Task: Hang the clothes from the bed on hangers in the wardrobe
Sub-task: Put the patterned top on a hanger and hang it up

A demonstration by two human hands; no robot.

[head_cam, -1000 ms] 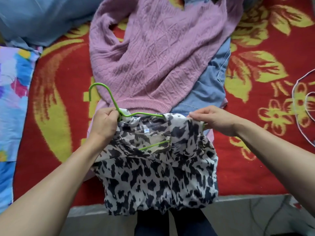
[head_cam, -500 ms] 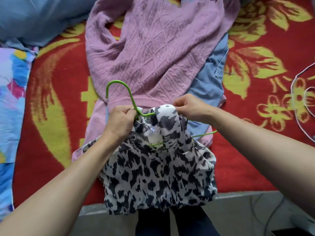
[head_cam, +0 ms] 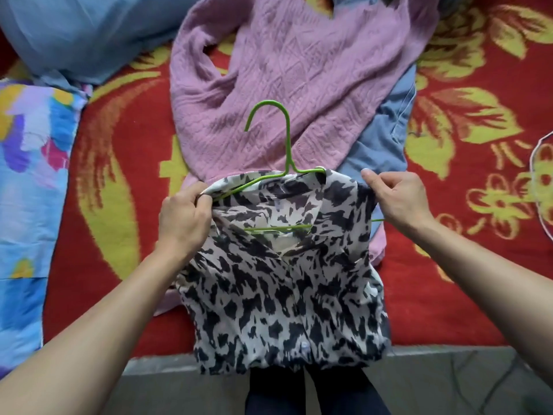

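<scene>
My left hand (head_cam: 182, 223) pinches the blouse (head_cam: 284, 295) at 9 o'clock of the hanger (head_cam: 288, 139), my right hand (head_cam: 398, 199) at 3, over the near edge of the bed (head_cam: 119, 205). Thin, limp, likely slippery: I'd carry it by the hook (head_cam: 266, 103).

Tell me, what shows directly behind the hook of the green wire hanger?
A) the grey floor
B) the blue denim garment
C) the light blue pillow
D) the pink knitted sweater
D: the hook of the green wire hanger is outlined against the pink knitted sweater.
</scene>
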